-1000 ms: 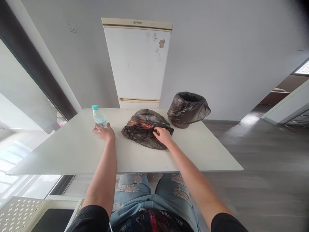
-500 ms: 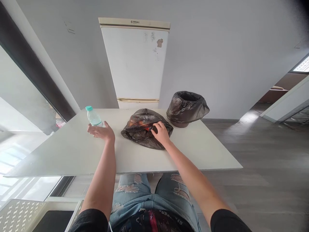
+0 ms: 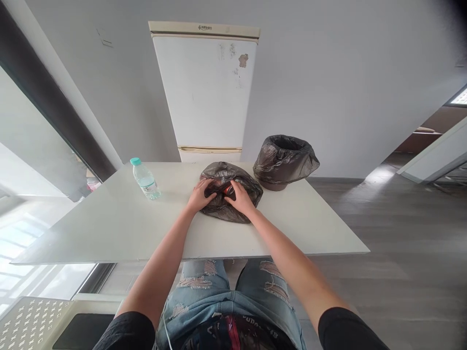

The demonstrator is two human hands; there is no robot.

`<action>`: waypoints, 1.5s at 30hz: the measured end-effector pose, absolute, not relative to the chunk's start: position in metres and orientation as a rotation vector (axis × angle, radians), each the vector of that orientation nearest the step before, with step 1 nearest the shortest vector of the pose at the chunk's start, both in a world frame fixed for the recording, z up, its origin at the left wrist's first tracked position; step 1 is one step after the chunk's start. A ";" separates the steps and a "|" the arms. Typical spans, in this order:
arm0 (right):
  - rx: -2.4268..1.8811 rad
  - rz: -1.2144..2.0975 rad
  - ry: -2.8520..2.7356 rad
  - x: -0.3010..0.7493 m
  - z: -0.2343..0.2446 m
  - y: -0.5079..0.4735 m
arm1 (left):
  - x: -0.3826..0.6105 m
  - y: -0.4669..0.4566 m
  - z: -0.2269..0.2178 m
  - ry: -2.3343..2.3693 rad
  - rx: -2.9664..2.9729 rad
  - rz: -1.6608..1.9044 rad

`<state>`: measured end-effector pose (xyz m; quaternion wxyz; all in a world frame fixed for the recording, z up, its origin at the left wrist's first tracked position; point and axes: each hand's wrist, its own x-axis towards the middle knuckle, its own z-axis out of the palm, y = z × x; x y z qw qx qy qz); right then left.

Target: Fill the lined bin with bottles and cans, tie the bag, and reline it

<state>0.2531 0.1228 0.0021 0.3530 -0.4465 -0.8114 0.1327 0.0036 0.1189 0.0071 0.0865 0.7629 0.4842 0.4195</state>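
A crumpled dark plastic bag (image 3: pixel 245 187) with something red and orange inside lies in the middle of the white table (image 3: pixel 109 228). My left hand (image 3: pixel 199 195) grips the bag's near left side, fingers curled into the plastic. Opposite it, my right hand (image 3: pixel 239 198) is closed on the bag's opening, where a bit of red shows between the two hands. A small clear water bottle (image 3: pixel 145 178) with a teal cap stands upright at the table's far left, away from both hands.
A bin lined with a dark bag (image 3: pixel 285 161) stands at the table's far right corner. A white fridge (image 3: pixel 205 90) rises behind the table against the wall. A white perforated crate (image 3: pixel 32 323) sits at the lower left.
My left hand left the spot beside the water bottle and moved right onto the bag. My right hand shifted from the bag's right side to its opening. The bag is bunched smaller.
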 end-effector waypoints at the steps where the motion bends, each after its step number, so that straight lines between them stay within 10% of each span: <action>1: -1.180 0.348 -2.073 0.253 0.001 0.124 | 0.004 0.120 0.005 1.435 2.291 1.245; 23: -1.230 0.293 -2.014 0.246 0.006 0.115 | 0.021 0.122 0.001 1.192 2.341 1.254; 37: -0.908 1.205 -1.031 0.269 0.027 0.115 | 0.012 0.118 0.005 1.394 2.277 1.334; 45: -0.568 1.504 -1.349 0.272 0.032 0.104 | 0.014 0.103 0.023 1.083 1.868 1.700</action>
